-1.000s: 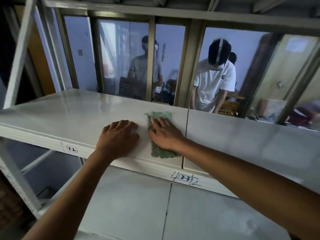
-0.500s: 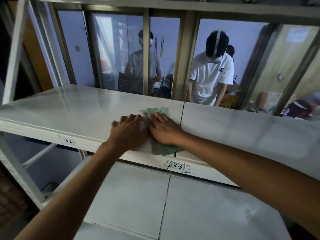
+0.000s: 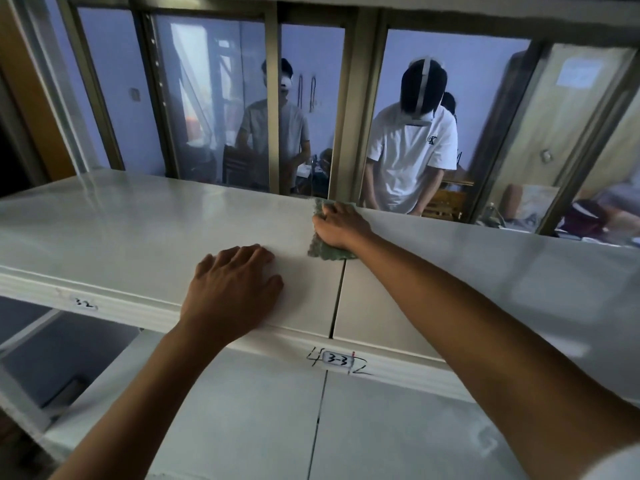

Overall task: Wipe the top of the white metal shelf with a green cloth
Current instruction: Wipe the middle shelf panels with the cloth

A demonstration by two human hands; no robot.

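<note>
The white metal shelf top runs across the view, split by a seam near the middle. A green cloth lies flat on it at the far edge beside the seam. My right hand presses down on the cloth with its fingers spread over it, and most of the cloth is hidden under the palm. My left hand rests flat on the shelf near the front edge, left of the seam and apart from the cloth.
A lower shelf lies beneath the top one. Labels "3-2" and "3-3" sit on the front lip. Directly behind the shelf is a glass partition with two persons beyond it. A white upright stands at the left.
My right hand has pushed the cloth away from me, from the middle of the shelf to its far edge. My left hand has stayed near the front edge, now apart from the cloth.
</note>
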